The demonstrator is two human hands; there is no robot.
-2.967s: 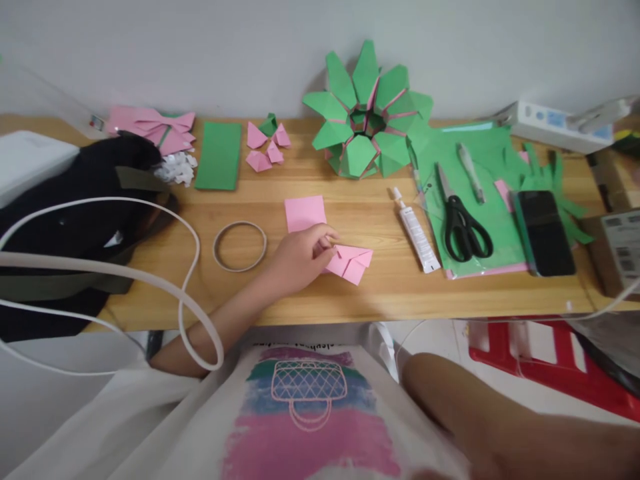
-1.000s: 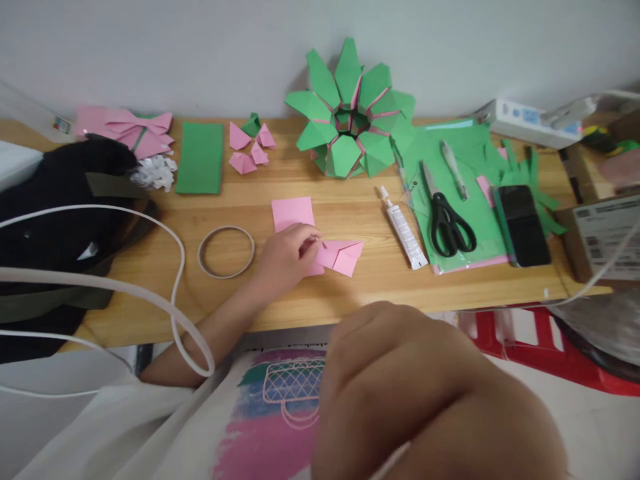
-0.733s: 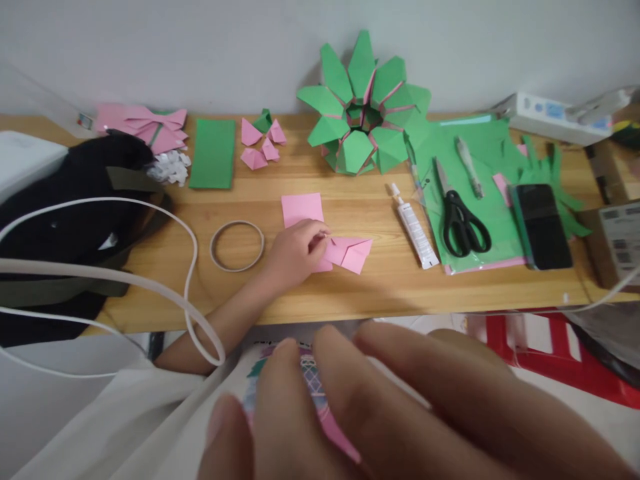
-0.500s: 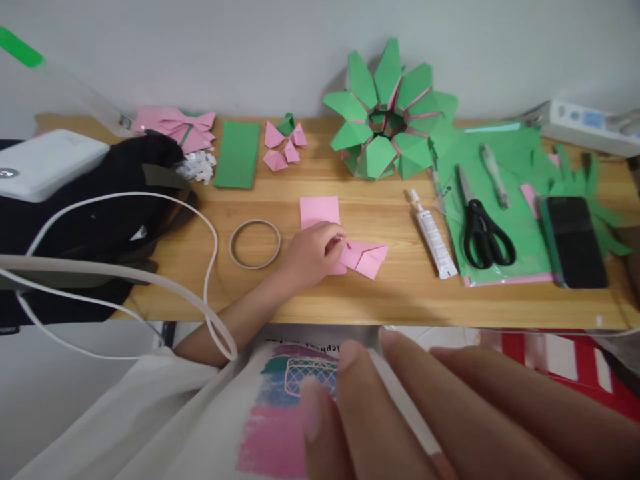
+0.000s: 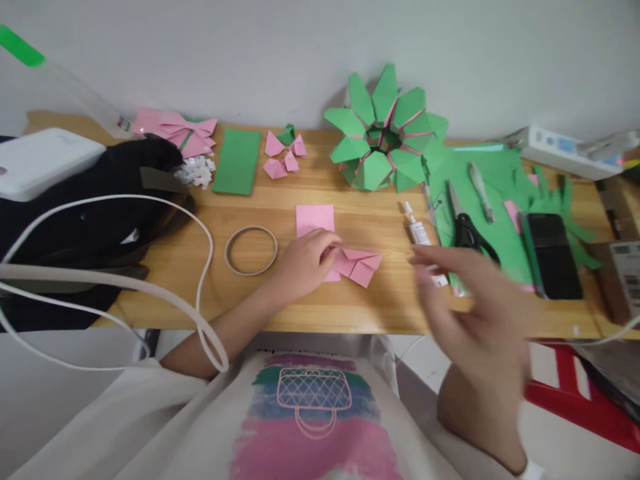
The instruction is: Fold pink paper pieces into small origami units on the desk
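Note:
My left hand (image 5: 307, 263) is closed, its thumb and fingers pinching the left end of a folded pink paper piece (image 5: 361, 267). Under that hand lies a flat pink paper sheet (image 5: 315, 219) on the table. My right hand (image 5: 475, 313), slightly blurred, hovers over the front edge of the table with thumb and index finger stretched out and a gap between them. No object shows in it. Behind its fingertips a white glue tube (image 5: 419, 232) is partly covered. Black-handled scissors (image 5: 467, 233) lie just beyond, their handles partly behind the hand.
A green-and-pink folded paper ring (image 5: 377, 168) stands at the back. Small pink folded pieces (image 5: 275, 167), a green paper stack (image 5: 235, 163) and a tape roll (image 5: 227, 250) lie leftward. White cables (image 5: 200, 293) loop near my left arm. A phone (image 5: 554, 257) rests at right.
My right hand has dropped from close to the camera to just above the table edge near the glue tube. My left hand keeps its pinch on the folded pink paper. The view has shifted slightly.

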